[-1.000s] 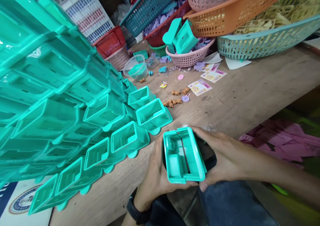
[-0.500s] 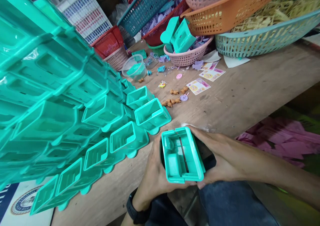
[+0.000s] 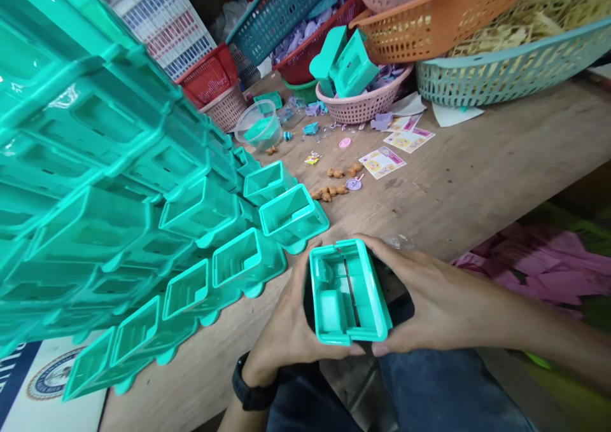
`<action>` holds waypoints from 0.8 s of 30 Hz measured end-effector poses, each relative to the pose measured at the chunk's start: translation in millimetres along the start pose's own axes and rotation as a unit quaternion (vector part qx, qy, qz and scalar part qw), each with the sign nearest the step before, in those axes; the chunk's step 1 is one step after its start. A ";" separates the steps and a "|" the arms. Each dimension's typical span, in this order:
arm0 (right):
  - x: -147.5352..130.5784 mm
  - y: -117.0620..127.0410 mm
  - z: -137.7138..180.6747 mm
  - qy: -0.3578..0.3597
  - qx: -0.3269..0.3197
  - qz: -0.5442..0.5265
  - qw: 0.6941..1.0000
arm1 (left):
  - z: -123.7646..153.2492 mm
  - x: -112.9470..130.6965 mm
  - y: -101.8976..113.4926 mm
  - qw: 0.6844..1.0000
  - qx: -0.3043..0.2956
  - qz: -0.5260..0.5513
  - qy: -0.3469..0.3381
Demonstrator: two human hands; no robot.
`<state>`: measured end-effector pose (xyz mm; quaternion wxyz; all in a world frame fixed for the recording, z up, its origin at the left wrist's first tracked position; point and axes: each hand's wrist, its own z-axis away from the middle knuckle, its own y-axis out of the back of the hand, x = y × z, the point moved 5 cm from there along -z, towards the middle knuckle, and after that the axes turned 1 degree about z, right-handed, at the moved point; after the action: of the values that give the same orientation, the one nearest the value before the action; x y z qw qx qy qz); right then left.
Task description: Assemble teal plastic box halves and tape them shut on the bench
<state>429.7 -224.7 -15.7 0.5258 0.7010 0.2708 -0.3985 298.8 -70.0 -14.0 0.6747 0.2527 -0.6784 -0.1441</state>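
Head view, hands (image 3: 429, 298) gripping box (image 3: 348, 292) off table edge (image 3: 267, 305)

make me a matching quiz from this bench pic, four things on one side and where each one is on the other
Things:
1. teal tray
2. black watch
3. sticker sheet
4. orange basket

Places:
A. lying flat on the wooden bench
B. held between the left hand and right hand
C. at the back, above a pale green basket
D. on the left wrist

Pairs: 1-B, 2-D, 3-A, 4-C
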 end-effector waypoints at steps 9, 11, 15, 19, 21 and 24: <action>-0.5 0.2 -2.0 0.017 -0.015 -0.042 0.999 | -2.9 6.6 3.9 0.996 0.051 -0.064 -0.035; -0.3 1.5 -3.9 0.009 -0.020 -0.054 0.998 | -4.3 8.7 3.4 0.996 0.051 -0.063 -0.042; -0.3 3.1 -6.0 0.000 -0.030 -0.054 0.998 | -7.6 11.1 4.9 0.996 0.048 -0.059 -0.040; -2.8 3.4 -5.7 0.023 -0.043 -0.089 0.995 | -9.6 12.2 6.7 0.997 0.043 -0.058 -0.035; -4.0 3.9 -5.5 0.032 -0.041 -0.094 0.994 | -9.8 12.4 7.0 0.997 0.038 -0.052 -0.032; -4.8 4.2 -6.3 0.031 -0.043 -0.085 0.995 | -9.8 12.4 7.3 0.998 0.036 -0.047 -0.030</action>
<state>432.2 -219.8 -8.6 0.5111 0.6639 0.3625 -0.4082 307.9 -69.2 0.8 0.6370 0.3039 -0.6906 -0.1580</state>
